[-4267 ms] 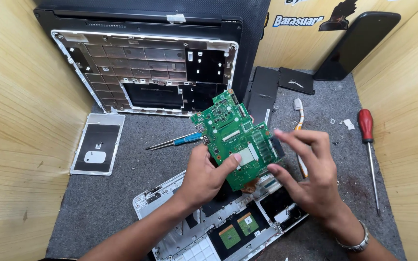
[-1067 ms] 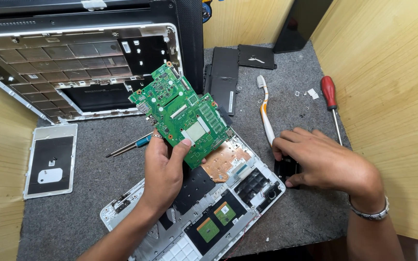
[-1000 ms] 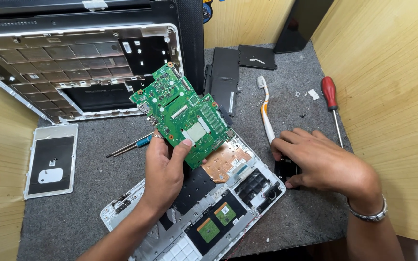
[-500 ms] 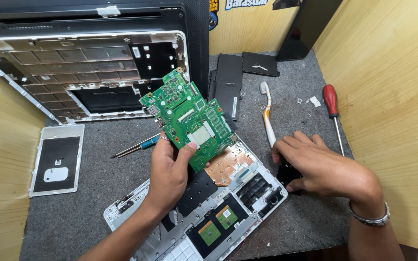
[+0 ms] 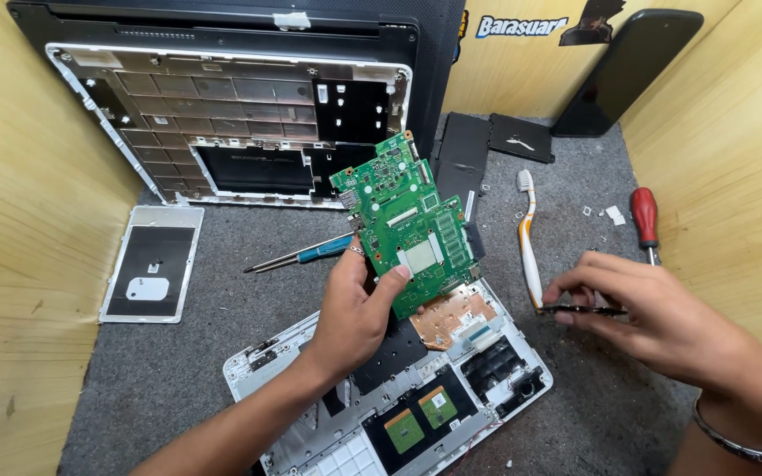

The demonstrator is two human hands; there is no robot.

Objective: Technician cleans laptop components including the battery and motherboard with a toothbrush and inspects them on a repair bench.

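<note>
Left hand (image 5: 359, 308) grips the lower edge of a green rectangular circuit board (image 5: 407, 225), thumb on its face, fingers behind; board is held tilted up above the surface, over the near chassis. Right hand (image 5: 654, 322) pinches a small thin dark flat part (image 5: 586, 309) between fingertips and thumb, held level just above the grey felt-like surface (image 5: 222, 353), beside a white-and-orange toothbrush (image 5: 529, 236).

Below the board lies an open white laptop base (image 5: 310, 432) with a copper-coloured plate (image 5: 460, 313) and two small green pads showing inside. Behind it a second, larger shell, a grey-and-black laptop frame (image 5: 222, 115), lies open. A blue-handled screwdriver (image 5: 306, 255) lies left of the board. A white-rimmed black cover panel (image 5: 152, 263) sits at far left. A red-handled screwdriver (image 5: 645, 220) lies near the right wooden wall.
</note>
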